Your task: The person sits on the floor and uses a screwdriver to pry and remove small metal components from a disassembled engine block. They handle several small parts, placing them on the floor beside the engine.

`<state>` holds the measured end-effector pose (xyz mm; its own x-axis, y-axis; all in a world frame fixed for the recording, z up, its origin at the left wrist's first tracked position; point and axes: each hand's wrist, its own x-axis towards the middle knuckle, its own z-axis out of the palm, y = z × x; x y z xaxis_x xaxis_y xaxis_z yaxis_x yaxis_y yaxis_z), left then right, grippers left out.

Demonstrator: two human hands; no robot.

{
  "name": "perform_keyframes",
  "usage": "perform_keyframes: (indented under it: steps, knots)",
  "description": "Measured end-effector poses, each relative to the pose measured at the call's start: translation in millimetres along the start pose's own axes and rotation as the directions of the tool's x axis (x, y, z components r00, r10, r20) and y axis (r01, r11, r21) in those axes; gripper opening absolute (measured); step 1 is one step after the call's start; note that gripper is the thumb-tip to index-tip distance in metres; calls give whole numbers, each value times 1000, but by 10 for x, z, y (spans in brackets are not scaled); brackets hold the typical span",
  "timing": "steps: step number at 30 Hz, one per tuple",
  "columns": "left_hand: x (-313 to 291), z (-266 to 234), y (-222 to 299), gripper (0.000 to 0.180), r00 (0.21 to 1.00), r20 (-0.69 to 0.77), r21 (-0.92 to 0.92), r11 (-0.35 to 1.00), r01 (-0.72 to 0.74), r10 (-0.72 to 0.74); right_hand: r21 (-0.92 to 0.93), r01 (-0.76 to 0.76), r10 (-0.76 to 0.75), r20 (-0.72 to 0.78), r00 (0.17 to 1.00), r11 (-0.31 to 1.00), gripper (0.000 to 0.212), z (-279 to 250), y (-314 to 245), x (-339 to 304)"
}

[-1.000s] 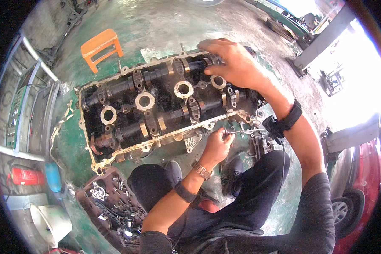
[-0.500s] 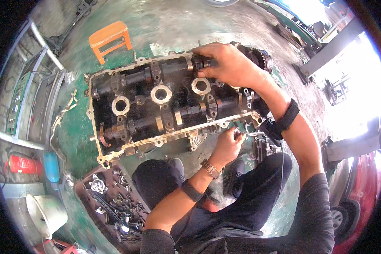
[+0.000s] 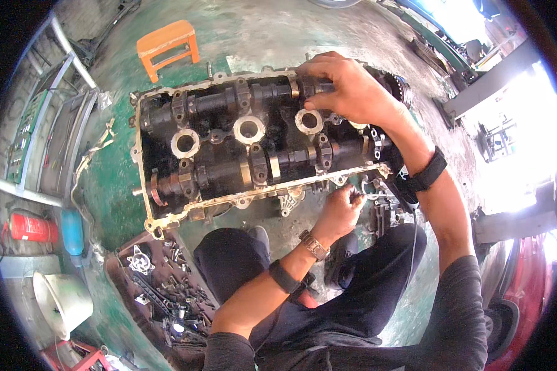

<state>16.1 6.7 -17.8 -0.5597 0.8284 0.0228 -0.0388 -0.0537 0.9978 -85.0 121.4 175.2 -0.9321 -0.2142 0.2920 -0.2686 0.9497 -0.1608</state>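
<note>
Part of the cylinder head [image 3: 278,133] hidden behind the right hand [image 3: 349,89]

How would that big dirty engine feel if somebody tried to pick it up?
The engine looks like thick metal with long rods inside, so it's probably heavy and very stiff. Its black, oily-looking parts might be slippery. Its long, boxy shape suggests it wouldn't roll easily.
</note>
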Motion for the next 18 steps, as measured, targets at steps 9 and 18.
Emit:
perform_keyframes:
  steps: [9,18]
  knots:
    - [-5,5,11,18,1000,-10,-6,1000,-4,4,-59,33,-36,-44,998,998,48,16,-47,-35]
    - [-13,34,-20,19,998,-40,72,996,-55,58,-40,-22,18,-104,994,999,54,21,-137,-39]
